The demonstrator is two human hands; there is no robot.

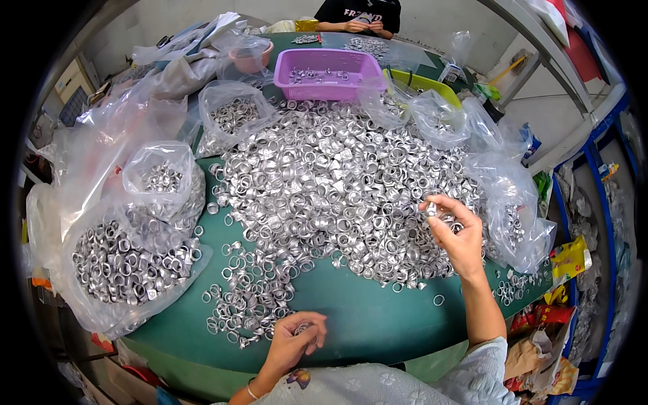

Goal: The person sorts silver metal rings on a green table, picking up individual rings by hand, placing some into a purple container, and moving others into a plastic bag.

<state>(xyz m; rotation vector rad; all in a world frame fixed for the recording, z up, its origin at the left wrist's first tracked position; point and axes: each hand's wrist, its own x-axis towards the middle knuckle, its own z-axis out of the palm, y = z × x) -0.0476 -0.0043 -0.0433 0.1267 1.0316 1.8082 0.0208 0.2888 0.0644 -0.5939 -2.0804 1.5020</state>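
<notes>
Meanwhile, both hands apart, right hand [453, 233] pinching a metal ring [431, 210], left hand [297, 335] cupping rings [302, 329], clear bag [128, 266] leftward.

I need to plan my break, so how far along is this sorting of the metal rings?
Early, by the look of it. Done: an open bag of rings at the left and a small spread near the left hand. In hand: the right hand pinches a ring; the left hand closes on another. Left: the big pile across the green table.
</notes>
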